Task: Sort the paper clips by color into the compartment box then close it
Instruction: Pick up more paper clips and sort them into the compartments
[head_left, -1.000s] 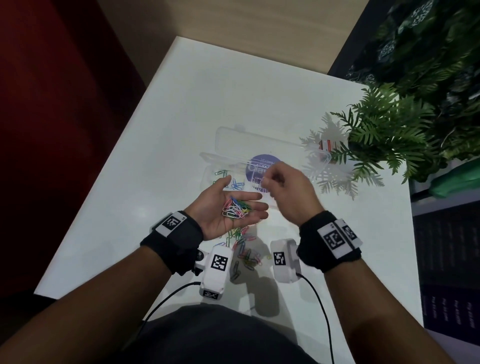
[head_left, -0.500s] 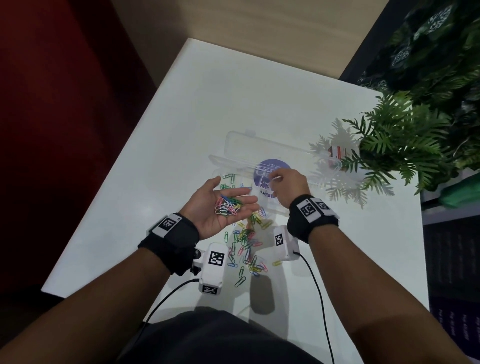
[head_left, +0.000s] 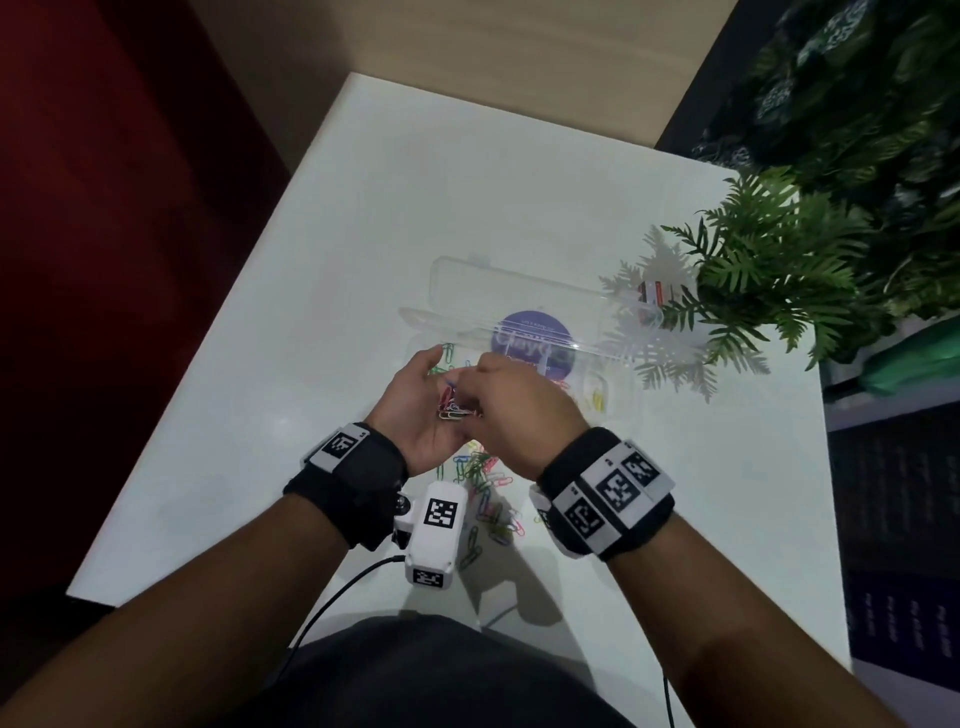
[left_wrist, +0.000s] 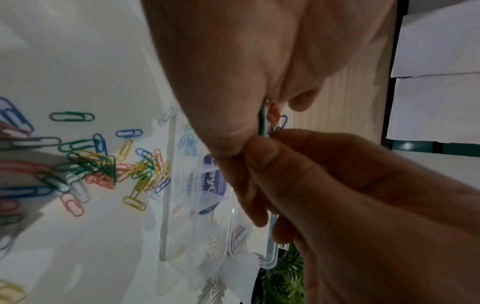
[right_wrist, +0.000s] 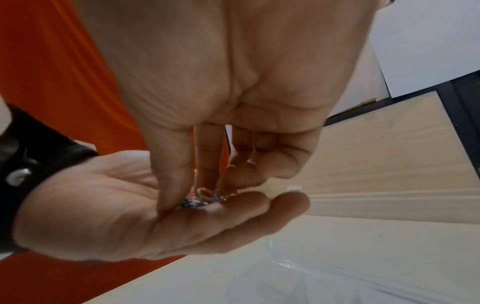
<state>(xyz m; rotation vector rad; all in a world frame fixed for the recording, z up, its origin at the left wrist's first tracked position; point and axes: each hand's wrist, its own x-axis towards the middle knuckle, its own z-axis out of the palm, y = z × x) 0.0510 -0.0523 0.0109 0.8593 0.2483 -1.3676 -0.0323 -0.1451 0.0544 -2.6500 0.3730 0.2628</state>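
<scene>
Just before the open compartment box (head_left: 519, 312), my left hand (head_left: 415, 410) cups mixed paper clips (head_left: 451, 405); my right hand (head_left: 514, 400) pinches one. Next I must judge its colour's compartment.

Light: dim room, white table (head_left: 467, 208) brightest.
Shadows: soft, under the forearms at the table's near edge.
Blur: wrist views soft; edges bent.

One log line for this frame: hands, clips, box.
left hand: cups mixed clips | right hand: picking from them | box: open | loose pile: unsorted
</scene>
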